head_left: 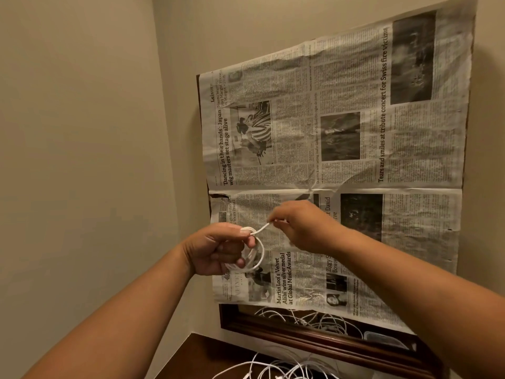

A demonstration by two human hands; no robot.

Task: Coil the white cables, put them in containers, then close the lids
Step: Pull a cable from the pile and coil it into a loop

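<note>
Both arms are raised. The left hand [218, 248] curls round a small coil of thin white cable [259, 255]. Just right of it, the right hand [303, 225] pinches the coil's free end. More loose white cables [287, 370] lie tangled on the near dark wooden table [196, 359]. A clear plastic container [382, 339] shows farther right, its contents unclear.

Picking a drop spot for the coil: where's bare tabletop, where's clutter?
Free for the coil: the dark tabletop strip at back-left, bordered by the wall, the mirror frame and the loose cables. Crowded: bottom centre, where those cables sprawl. The right side is hidden behind the right forearm; cannot tell there.
</note>
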